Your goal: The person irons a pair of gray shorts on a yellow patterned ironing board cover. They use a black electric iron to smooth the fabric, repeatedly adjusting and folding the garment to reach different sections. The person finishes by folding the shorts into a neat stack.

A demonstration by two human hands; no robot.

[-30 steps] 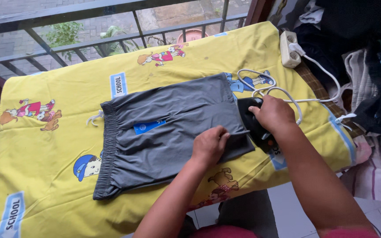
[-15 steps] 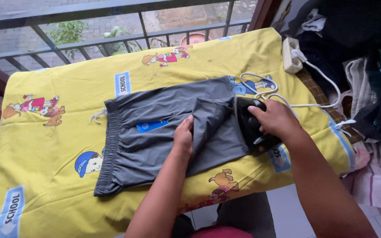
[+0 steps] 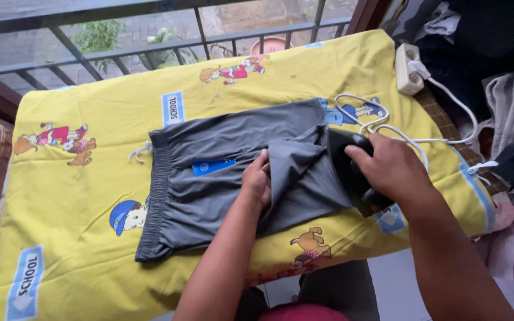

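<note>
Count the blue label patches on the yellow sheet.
5 in view: above the shorts, front left corner, under the right hand, a sliver at the far edge, a strip at the right edge. Shorts or arms may hide more.

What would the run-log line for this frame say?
left hand: folding leg of grey shorts | right hand: grip on black iron | surface: yellow cartoon-print cloth | white cord beside iron

A: Iron (image 3: 352,172) was mostly hidden under the right hand (image 3: 391,169); soleplate not visible.
B: Left hand (image 3: 257,184) fingers were tucked under the shorts (image 3: 233,178) fold. Clothes pile (image 3: 495,89) was cut off right.
</note>
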